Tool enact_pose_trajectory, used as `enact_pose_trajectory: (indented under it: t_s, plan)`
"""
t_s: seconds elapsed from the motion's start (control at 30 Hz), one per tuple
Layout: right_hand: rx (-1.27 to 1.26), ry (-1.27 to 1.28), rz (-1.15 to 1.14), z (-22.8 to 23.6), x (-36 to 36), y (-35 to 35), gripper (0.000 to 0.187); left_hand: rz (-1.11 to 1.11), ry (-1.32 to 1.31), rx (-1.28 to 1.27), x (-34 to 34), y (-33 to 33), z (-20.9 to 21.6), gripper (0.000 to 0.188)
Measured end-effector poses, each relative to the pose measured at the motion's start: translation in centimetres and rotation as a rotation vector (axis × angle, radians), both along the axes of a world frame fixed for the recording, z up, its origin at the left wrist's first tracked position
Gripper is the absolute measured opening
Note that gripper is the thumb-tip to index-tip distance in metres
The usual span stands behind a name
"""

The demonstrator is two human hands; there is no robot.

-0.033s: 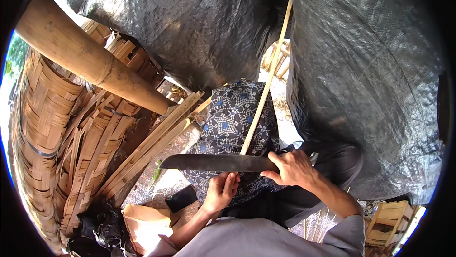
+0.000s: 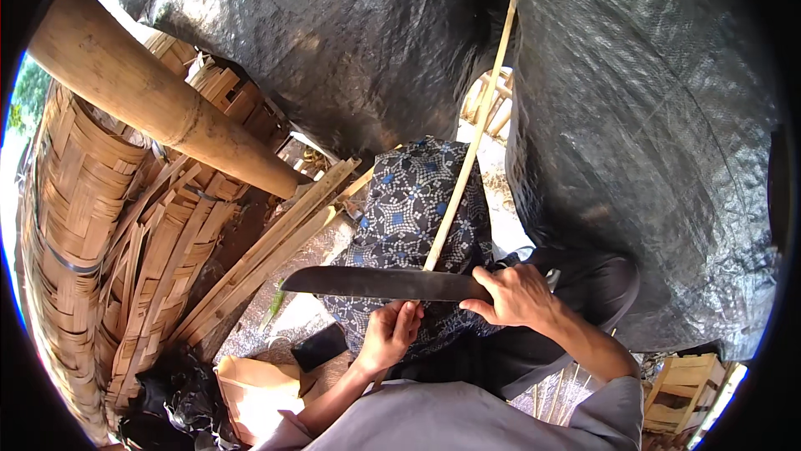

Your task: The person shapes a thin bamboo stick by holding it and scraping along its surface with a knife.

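A long bamboo strip (image 2: 461, 181) slants from the dark gap between the sheets, over the patterned cloth (image 2: 405, 201), down to my lap. My left hand (image 2: 389, 336) is closed on its near end, thumb and forefinger pinched just below the blade. Crossing over the strip is a machete (image 2: 380, 283), its broad dark blade lying nearly level and its tip pointing left. My right hand (image 2: 516, 297) grips it at the right end, with the handle mostly hidden in the fist. Where blade and strip meet, I cannot tell how deep the edge sits.
A thick bamboo pole (image 2: 158, 100) leans in at upper left, above woven bamboo panels (image 2: 88, 201) and split slats (image 2: 267, 255). Black sheeting (image 2: 634, 142) hangs ahead and right. A dark flat phone-like object (image 2: 319, 347) and a brown paper piece (image 2: 259, 393) lie left; a wooden crate (image 2: 684, 393) stands right.
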State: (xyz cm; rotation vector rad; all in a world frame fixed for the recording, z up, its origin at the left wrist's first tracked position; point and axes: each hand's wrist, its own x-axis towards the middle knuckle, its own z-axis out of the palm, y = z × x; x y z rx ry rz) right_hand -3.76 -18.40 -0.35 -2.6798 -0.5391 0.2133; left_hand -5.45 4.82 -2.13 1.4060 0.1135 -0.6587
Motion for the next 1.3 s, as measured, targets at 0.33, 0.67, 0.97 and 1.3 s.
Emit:
enact_pose_trajectory:
  t_s: [0.33, 0.67, 0.97, 1.3]
  plan:
    - [-0.006, -0.028, -0.059, -2.2, 1.7, -2.4, 0.050, 0.045, -0.101, 0.143, 0.8, -0.8, -1.1, 0.026]
    - [0.083, 0.045, -0.087, -2.5, -1.1, -0.1, 0.053, 0.042, -0.001, -0.023, 0.3, 0.0, -0.8, 0.026]
    - [0.009, -0.101, -0.046, -1.9, 0.9, -1.5, 0.050, 0.045, -0.041, 0.043, 0.7, -1.0, -0.2, 0.027]
    - [-0.001, -0.052, -0.001, -2.2, -2.9, 1.9, 0.056, 0.076, -0.327, 0.186, -1.2, 0.3, -2.2, 0.021]
